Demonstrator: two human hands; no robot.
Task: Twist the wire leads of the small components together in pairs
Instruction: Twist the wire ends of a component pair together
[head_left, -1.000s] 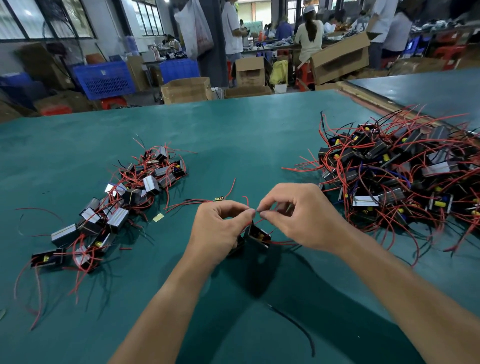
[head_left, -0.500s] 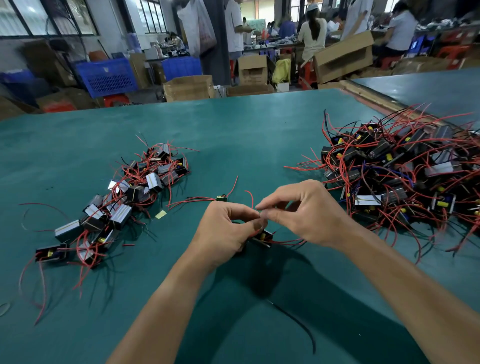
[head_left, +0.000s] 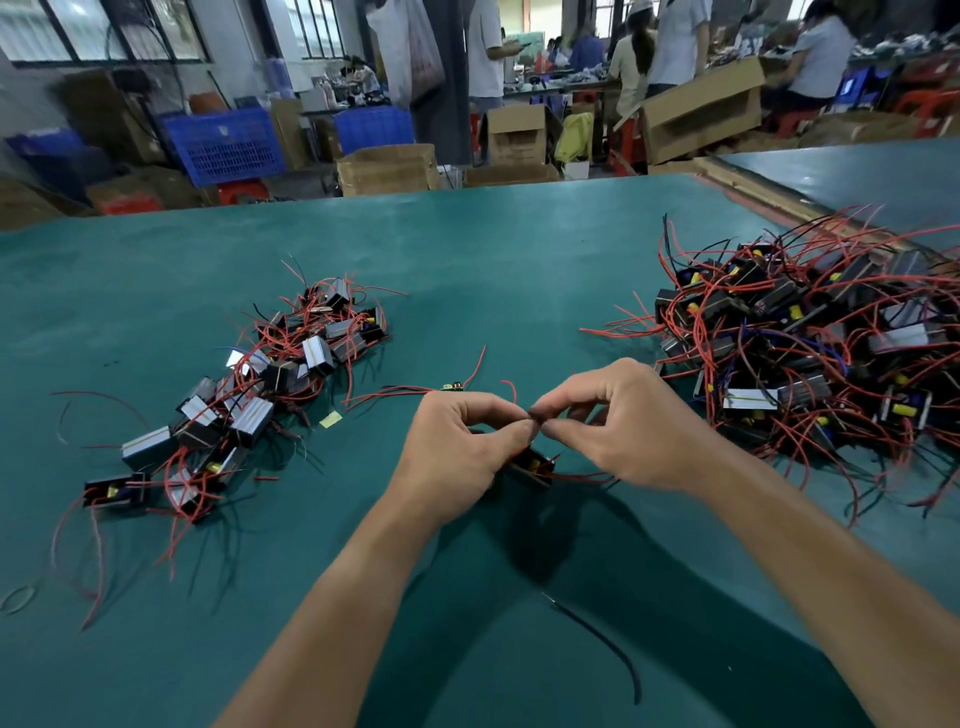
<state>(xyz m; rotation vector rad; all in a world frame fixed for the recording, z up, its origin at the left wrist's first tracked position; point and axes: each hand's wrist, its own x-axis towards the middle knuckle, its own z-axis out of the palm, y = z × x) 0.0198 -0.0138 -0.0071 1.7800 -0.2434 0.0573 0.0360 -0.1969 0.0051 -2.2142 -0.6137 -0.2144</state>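
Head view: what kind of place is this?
Likely an electronics assembly workshop: heaps of wired components on a green worktable, cardboard boxes and blue crates behind it, other workers at benches.

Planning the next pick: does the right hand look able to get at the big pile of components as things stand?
Probably yes, once freed: the right hand pinches wire leads, but the big pile lies beside it, with only bare table between.

Table (head_left: 467, 260) matt teal, cloth-like; components (head_left: 114, 491) black plastic, leads (head_left: 618, 332) red-sheathed; boxes (head_left: 387, 169) plain cardboard; crates (head_left: 223, 143) blue plastic.
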